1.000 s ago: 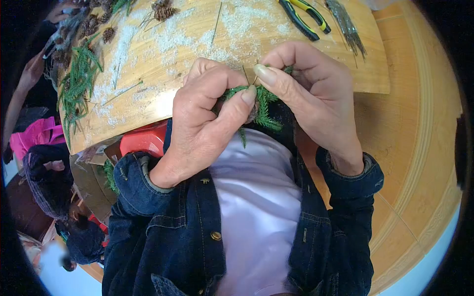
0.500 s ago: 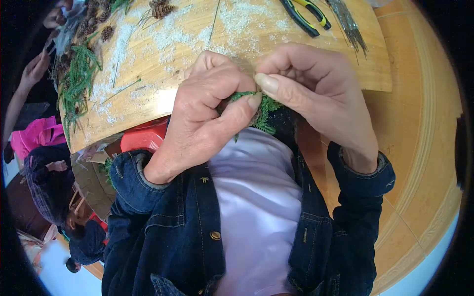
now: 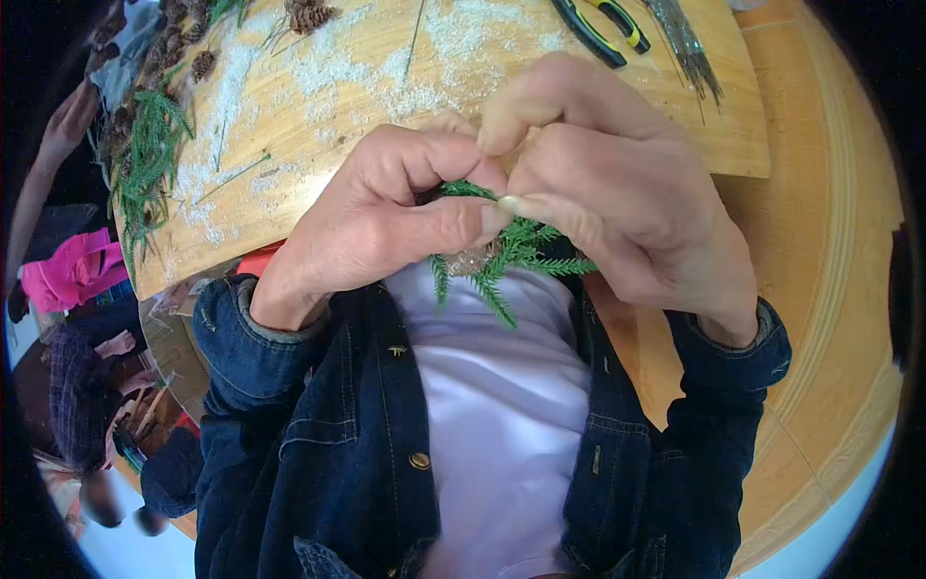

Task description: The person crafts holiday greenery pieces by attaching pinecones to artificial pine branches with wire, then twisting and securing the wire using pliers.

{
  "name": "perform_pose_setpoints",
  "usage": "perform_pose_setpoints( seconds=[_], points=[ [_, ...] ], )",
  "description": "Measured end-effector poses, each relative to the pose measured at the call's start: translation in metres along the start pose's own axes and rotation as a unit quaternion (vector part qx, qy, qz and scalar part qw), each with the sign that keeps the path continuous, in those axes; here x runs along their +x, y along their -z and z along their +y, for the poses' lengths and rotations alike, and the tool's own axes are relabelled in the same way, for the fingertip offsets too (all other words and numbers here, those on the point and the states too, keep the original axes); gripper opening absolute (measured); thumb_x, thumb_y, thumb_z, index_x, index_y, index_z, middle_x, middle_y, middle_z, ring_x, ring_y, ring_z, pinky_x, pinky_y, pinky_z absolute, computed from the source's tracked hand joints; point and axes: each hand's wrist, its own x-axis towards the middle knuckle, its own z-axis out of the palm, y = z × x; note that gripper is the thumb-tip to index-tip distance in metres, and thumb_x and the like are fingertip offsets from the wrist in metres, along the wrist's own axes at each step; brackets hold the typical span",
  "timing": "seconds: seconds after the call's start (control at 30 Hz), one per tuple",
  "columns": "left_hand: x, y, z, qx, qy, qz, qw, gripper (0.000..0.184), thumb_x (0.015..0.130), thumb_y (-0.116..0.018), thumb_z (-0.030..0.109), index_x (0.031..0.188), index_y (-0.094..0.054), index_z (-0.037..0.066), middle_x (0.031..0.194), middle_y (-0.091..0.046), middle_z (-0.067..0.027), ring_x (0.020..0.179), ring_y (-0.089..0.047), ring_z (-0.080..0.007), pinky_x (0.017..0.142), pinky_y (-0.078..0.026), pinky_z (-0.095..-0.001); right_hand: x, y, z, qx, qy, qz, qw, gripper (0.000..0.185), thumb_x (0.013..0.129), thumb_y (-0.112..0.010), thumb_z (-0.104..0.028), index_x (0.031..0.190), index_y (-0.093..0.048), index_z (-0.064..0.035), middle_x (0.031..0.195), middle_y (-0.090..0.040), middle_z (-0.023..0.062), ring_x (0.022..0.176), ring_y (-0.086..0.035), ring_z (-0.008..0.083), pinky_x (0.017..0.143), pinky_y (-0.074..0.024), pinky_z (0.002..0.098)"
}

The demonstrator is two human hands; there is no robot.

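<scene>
A green artificial pine sprig hangs with its needled tips spread below my fingers, over my shirt. Among its needles a brownish, white-flecked piece, perhaps a pine cone, is partly hidden. My left hand pinches the sprig near its top between thumb and bent fingers. Close against it, my right hand is closed, its thumb tip meeting the left thumb at the sprig's top. Whatever lies between the right fingers is too small or covered to make out.
White grains are strewn over the wooden table. Pliers with yellow-black handles and a bundle of thin wires lie at the far right. Pine cones and green sprigs lie left. Other people sit at the left.
The sprig has turned and more of its tips and the brown piece show below my hands. My right hand has rolled over, its fingers now higher and more curled. My left thumb lies flatter.
</scene>
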Motion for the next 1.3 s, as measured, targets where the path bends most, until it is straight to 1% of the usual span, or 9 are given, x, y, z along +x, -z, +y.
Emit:
perform_pose_setpoints(
  seconds=[0.27,0.37,0.53,0.63,0.8,0.9,0.93,1.03,1.3],
  points=[
    [-0.002,-0.006,0.006,0.251,-0.139,0.057,0.956,0.009,0.076,-0.065,0.006,0.082,-0.059,0.002,0.075,-0.051,-0.0049,0.074,-0.045,-0.0189,0.070,-0.036,-0.0294,-0.002,0.006,0.000,-0.006,-0.064,-0.035,0.997,0.012,0.083,-0.057,-0.003,0.073,-0.051,-0.0007,0.074,-0.048,0.0065,0.064,-0.046,0.0191,0.057,-0.0365,0.0299],
    [-0.001,-0.008,0.007,0.465,-0.206,0.068,0.859,0.014,0.072,-0.064,0.008,0.085,-0.058,0.004,0.074,-0.047,-0.0060,0.078,-0.045,-0.0240,0.075,-0.033,-0.0344,-0.005,0.006,0.005,0.058,-0.120,-0.051,0.990,0.016,0.085,-0.054,-0.003,0.071,-0.047,-0.0013,0.069,-0.044,0.0056,0.060,-0.041,0.0161,0.055,-0.0335,0.0284],
    [0.000,-0.010,-0.003,0.567,-0.269,0.092,0.773,0.018,0.068,-0.064,0.011,0.084,-0.059,0.006,0.074,-0.047,-0.0071,0.078,-0.045,-0.0271,0.074,-0.033,-0.0369,-0.006,0.006,0.000,0.078,-0.227,-0.090,0.967,0.020,0.087,-0.053,-0.005,0.069,-0.045,-0.0023,0.067,-0.041,0.0027,0.059,-0.037,0.0103,0.054,-0.0307,0.0268],
    [-0.004,-0.013,-0.006,0.656,-0.300,0.091,0.686,0.019,0.067,-0.065,0.011,0.085,-0.059,0.007,0.075,-0.047,-0.0063,0.078,-0.045,-0.0269,0.075,-0.032,-0.0376,-0.003,0.003,-0.004,0.171,-0.405,-0.121,0.890,0.020,0.089,-0.055,-0.009,0.071,-0.049,-0.0028,0.072,-0.045,0.0000,0.064,-0.039,0.0052,0.056,-0.0318,0.0236],
    [-0.007,-0.002,0.003,0.614,-0.298,0.082,0.727,0.016,0.070,-0.065,0.012,0.085,-0.060,0.007,0.075,-0.050,-0.0060,0.078,-0.045,-0.0267,0.077,-0.032,-0.0376,-0.013,-0.006,0.001,0.241,-0.401,-0.060,0.882,0.012,0.090,-0.056,-0.011,0.081,-0.057,-0.0034,0.080,-0.050,-0.0013,0.068,-0.042,0.0027,0.059,-0.0343,0.0206],
    [-0.005,0.011,0.005,0.427,-0.238,0.008,0.872,0.013,0.076,-0.065,0.014,0.084,-0.062,0.004,0.077,-0.054,-0.0050,0.079,-0.044,-0.0246,0.080,-0.031,-0.0359,-0.009,0.000,-0.007,0.174,-0.280,0.019,0.944,0.010,0.086,-0.061,-0.011,0.093,-0.061,-0.0032,0.084,-0.053,0.0011,0.068,-0.048,0.0068,0.064,-0.0378,0.0196],
    [-0.005,0.014,0.006,0.427,-0.238,0.011,0.872,0.013,0.076,-0.065,0.014,0.084,-0.062,0.004,0.077,-0.054,-0.0050,0.079,-0.044,-0.0246,0.080,-0.031,-0.0359,-0.008,0.001,-0.006,0.174,-0.278,0.016,0.944,0.010,0.086,-0.061,-0.011,0.093,-0.061,-0.0032,0.084,-0.053,0.0011,0.068,-0.048,0.0068,0.064,-0.0378,0.0196],
    [-0.004,0.019,0.009,0.296,-0.209,-0.044,0.931,0.011,0.081,-0.063,0.014,0.083,-0.062,0.003,0.068,-0.049,-0.0049,0.073,-0.047,-0.0200,0.080,-0.032,-0.0319,-0.006,0.008,-0.001,-0.091,-0.038,-0.040,0.994,0.020,0.079,-0.064,-0.009,0.098,-0.062,-0.0033,0.085,-0.054,0.0043,0.068,-0.052,0.0147,0.062,-0.0412,0.0220],
    [0.008,0.020,0.000,0.198,-0.194,-0.108,0.955,0.010,0.079,-0.064,0.013,0.084,-0.062,0.005,0.070,-0.049,-0.0032,0.077,-0.047,-0.0207,0.080,-0.032,-0.0324,-0.007,0.015,-0.008,-0.181,0.061,-0.151,0.970,0.014,0.074,-0.063,-0.011,0.086,-0.059,-0.0041,0.079,-0.052,0.0062,0.065,-0.053,0.0210,0.054,-0.0416,0.0269]
  ],
)
